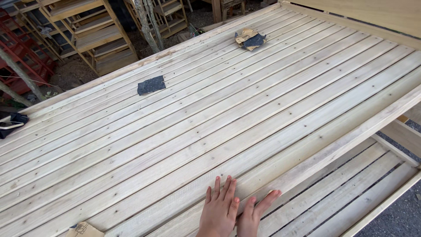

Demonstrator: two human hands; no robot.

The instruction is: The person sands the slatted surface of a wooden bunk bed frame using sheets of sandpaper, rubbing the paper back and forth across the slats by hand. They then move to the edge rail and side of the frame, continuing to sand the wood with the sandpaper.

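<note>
A large platform of pale wooden slats [228, 114] fills the view. My left hand [220, 208] lies flat on a slat near the front edge, fingers spread and pointing away from me, holding nothing. My right hand [258, 213] rests just beside it, touching it, with its fingers stretched toward the platform's front rail [333, 149]. A dark sheet of sandpaper [151, 84] lies on the slats far beyond the hands. A crumpled pile of brown and dark sandpaper [250, 39] sits near the far edge.
A tan sandpaper scrap [85, 229] lies at the bottom left. A lower slatted level [351, 193] shows under the front rail at right. A black bag [11, 123] sits off the left edge. Stacked wooden frames [87, 30] and red frames [22, 52] stand behind.
</note>
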